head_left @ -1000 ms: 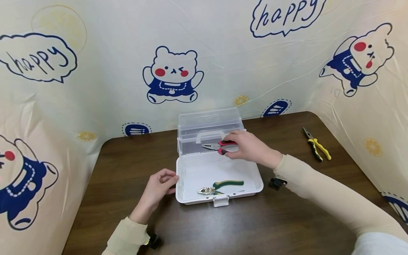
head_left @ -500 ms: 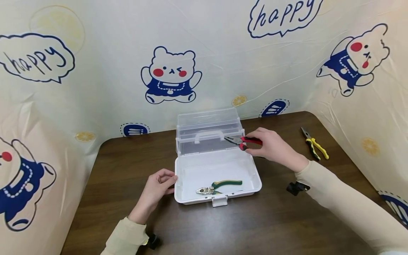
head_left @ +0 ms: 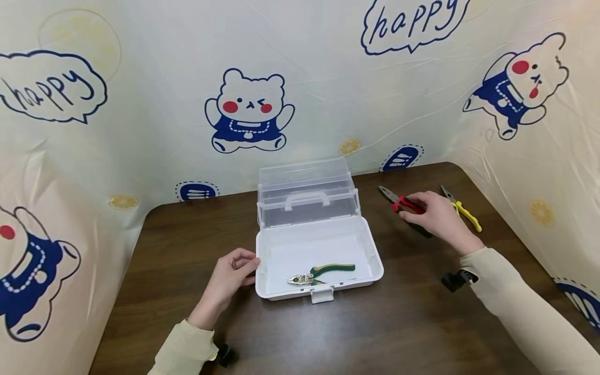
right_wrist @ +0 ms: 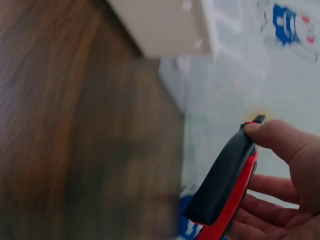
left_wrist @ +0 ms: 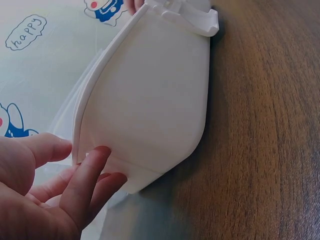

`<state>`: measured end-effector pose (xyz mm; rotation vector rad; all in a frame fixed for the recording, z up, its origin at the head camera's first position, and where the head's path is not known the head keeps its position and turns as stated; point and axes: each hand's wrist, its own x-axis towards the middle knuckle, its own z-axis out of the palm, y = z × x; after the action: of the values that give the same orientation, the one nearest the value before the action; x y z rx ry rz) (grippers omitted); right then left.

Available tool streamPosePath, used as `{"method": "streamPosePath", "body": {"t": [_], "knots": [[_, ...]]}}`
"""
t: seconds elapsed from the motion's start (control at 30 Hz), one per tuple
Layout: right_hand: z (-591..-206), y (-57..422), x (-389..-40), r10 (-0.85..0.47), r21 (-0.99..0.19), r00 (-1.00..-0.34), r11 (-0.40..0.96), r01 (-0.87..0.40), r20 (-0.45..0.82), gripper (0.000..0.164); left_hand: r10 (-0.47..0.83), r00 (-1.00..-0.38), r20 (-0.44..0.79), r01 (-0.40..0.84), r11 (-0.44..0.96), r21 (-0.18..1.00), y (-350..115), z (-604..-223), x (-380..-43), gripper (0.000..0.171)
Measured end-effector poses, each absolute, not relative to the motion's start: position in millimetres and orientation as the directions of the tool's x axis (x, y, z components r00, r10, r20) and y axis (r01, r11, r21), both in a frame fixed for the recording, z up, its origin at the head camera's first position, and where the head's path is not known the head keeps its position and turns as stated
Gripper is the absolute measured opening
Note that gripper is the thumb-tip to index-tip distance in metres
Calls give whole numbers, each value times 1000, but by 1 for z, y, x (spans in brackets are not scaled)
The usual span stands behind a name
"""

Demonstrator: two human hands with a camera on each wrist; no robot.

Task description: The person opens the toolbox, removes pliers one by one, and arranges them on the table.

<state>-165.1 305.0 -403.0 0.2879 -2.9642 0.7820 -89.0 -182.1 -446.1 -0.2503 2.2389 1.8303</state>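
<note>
A white toolbox lies on the table with its clear lid swung back. My left hand holds the box's left end, thumb at the rim and fingers against the side wall, as the left wrist view shows. Inside the box rest green-handled pliers. To the right of the box, my right hand grips red-and-black-handled combination pliers, jaws toward the back left. In the right wrist view the thumb presses on one black handle; the plier head is hidden there.
Yellow-and-black long-nose pliers lie on the dark wooden table just beyond my right hand, which partly covers them. A patterned curtain stands behind the table and along both sides. A white latch juts from the box front.
My right hand has carried the red-and-black pliers from above the box out to the right, over the table near the yellow pliers. My left hand stays at the box's left end.
</note>
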Motion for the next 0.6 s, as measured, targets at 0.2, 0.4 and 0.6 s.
{"method": "streamPosePath", "body": {"t": [0.2,0.4,0.6], "knots": [[-422,332,-170,-45,-511,-996,856,-77,75,52,14,-955,-295,-286,206,936,-182,-445,-88,21],[-439,344,-173,74,-543,-992,840,7,103,51,13,-955,-296,-287,207,935,-181,-446,-88,21],[-451,350,-177,126,-541,-989,838,65,77,52,10,-956,-294,-285,216,934,-181,-445,-87,21]]}}
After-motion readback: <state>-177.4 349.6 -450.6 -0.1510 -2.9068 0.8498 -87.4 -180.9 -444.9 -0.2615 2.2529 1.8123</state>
